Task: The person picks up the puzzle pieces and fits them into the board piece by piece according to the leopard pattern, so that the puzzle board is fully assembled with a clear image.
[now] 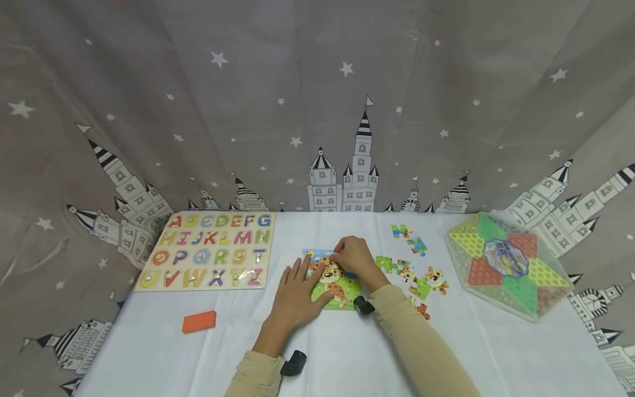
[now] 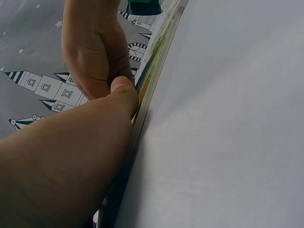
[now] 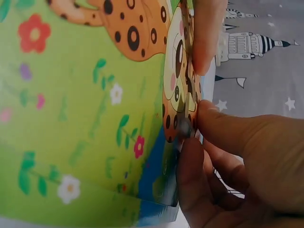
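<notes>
A leopard-picture puzzle board [image 1: 342,300] lies on the white tabletop, with the spotted leopard and green meadow showing. My left hand [image 1: 296,295] rests on its left side, fingers spread over the leopard's picture. At the board's top edge, my right hand [image 1: 354,256] has its thumb and fingers bent. The right wrist view shows the right hand [image 3: 242,161] pinching a puzzle piece [image 3: 186,118] by the leopard's head; the fingers hide part of it. Loose puzzle pieces [image 1: 436,280] lie right of the board. In the left wrist view, the left hand [image 2: 80,147] partly hides the board.
A wooden alphabet board [image 1: 205,251] lies at the back left, an orange-red block [image 1: 199,322] in front of it. At the right is a hexagonal game box [image 1: 511,264] with coloured triangles. More puzzle pieces [image 1: 418,246] lie farther back. A grey castle-print curtain [image 1: 317,110] hangs behind.
</notes>
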The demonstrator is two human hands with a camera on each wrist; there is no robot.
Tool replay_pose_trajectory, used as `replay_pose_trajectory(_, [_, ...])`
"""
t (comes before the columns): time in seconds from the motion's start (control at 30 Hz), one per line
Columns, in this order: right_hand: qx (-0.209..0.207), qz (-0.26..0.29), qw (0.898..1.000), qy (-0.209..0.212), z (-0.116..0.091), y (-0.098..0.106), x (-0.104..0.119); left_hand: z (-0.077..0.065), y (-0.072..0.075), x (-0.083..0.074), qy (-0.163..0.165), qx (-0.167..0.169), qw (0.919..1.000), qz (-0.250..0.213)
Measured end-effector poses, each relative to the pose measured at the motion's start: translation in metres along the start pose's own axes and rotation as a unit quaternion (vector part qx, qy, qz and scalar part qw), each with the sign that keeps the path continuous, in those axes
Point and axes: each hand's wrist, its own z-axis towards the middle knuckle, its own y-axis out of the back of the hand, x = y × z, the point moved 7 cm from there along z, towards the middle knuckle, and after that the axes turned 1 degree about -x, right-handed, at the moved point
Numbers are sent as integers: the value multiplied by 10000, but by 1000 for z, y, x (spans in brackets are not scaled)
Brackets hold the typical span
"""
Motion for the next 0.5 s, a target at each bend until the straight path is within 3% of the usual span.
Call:
replay_pose_trajectory(0.17, [-143,19,9999,64,0,2,-3,-1,3,-1,79,-78,9999,-54])
replay_pose_trajectory(0.27, [-267,343,9989,189,2,19,-18,0,1,-1,131,-96,9999,-59])
replay_pose_trajectory(0.37, [-568,526,9965,298,6,53,-50,1,-3,-1,142,-82,9998,-63])
replay_pose_trajectory(0.5, [-785,54,9969,16,13,96,-105,0,-4,1,158,-71,9998,-18])
